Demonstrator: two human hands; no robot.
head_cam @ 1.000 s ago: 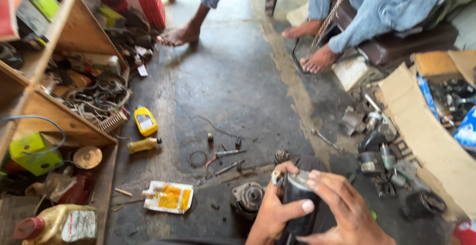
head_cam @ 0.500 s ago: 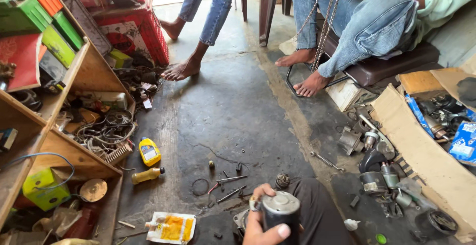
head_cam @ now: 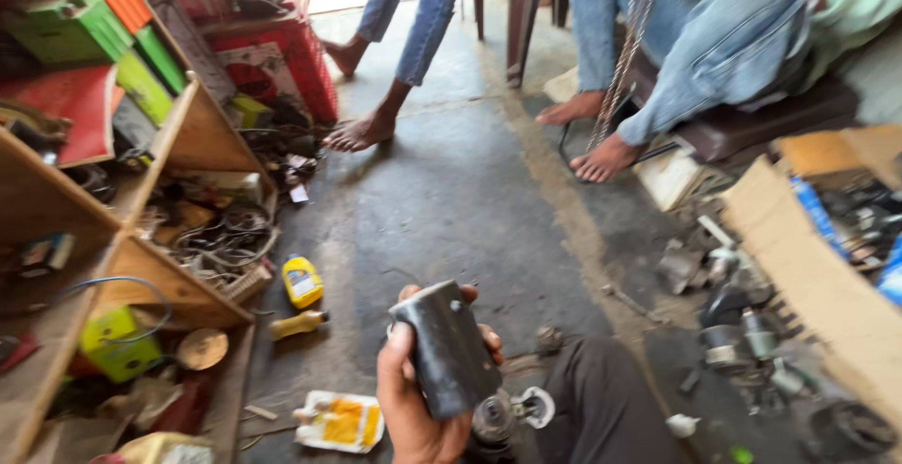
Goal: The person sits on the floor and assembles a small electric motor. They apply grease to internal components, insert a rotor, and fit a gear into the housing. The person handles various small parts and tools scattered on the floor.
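Your left hand (head_cam: 413,408) grips dark cylinder (head_cam: 446,349), lifted clear above motor end (head_cam: 498,419) on floor (head_cam: 451,210). Right hand unseen. Cylinder off; motor end bare, nothing refitted yet.

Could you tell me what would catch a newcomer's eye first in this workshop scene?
Low in the middle, the left hand grips a dark metal cylinder above the concrete floor. On the left, slanted wooden shelves overflow with boxes and wire coils. Beyond, bare feet of other people stand and rest.
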